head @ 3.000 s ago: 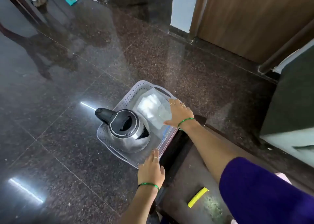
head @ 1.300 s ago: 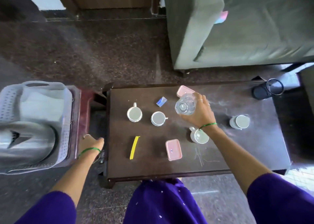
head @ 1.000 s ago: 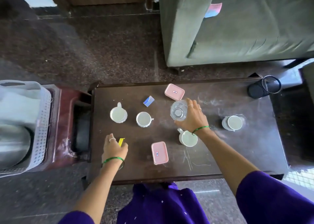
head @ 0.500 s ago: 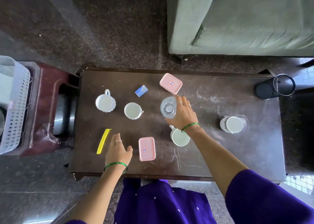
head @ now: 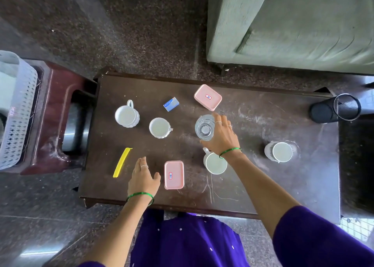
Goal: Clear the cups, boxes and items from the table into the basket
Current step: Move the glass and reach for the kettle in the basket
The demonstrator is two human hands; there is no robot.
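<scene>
since half a second ago the view has barely shifted, and the left hand has edged a little toward the near pink box. going from big things to small: the table fills the middle, and the basket sits off its nine o'clock end on a dark red stool, well apart from the cups. on the table, a far pink box lies at twelve o'clock, white cups stand toward ten, a blue packet at eleven, a yellow strip at eight. the right hand is clamped around a clear glass at the centre, still standing on the table as far as can be told. the left hand is flat, fingers apart, holding nothing. the step looks like the first pickup; next calls for lifting the glass upright and carrying it to nine o'clock, clear of the cup under the wrist.
</scene>
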